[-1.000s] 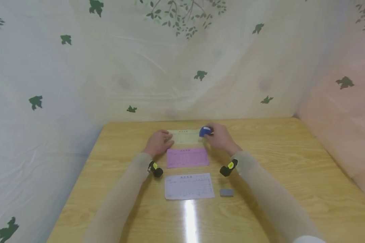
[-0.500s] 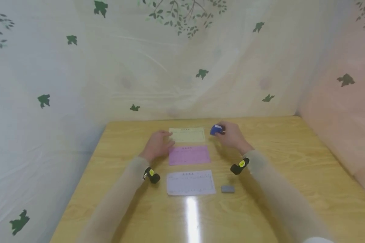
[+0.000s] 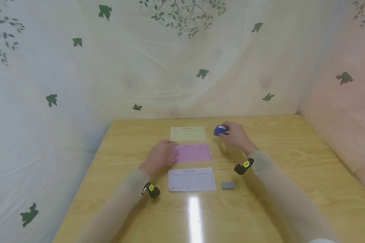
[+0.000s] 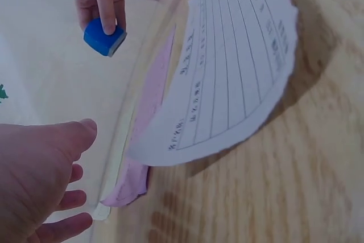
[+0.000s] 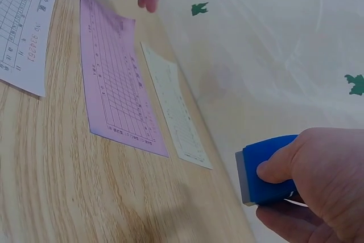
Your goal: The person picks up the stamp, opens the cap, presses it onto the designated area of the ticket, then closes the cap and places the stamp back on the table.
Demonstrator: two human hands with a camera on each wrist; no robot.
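Three printed forms lie in a column on the table: a pale yellow form (image 3: pixel 188 134) at the back, a pink form (image 3: pixel 196 153) in the middle and a white form (image 3: pixel 191 180) in front. My left hand (image 3: pixel 159 157) hovers at the pink form's left end, fingers spread and relaxed in the left wrist view. Right of the yellow form, my right hand (image 3: pixel 237 136) pinches a blue hand stamp (image 5: pixel 264 169) between thumb and fingers. Its grey base faces toward the forms in the right wrist view, raised over the wood.
A small grey block (image 3: pixel 228 185), like a cap, lies right of the white form. The wooden table (image 3: pixel 261 128) backs onto a pale curtain (image 3: pixel 170 74) with green leaf prints, and another pinkish sheet hangs on the right.
My right hand lifted the stamp off the yellow form's right end and moved right. My left hand left the yellow form and came nearer, to the pink one.
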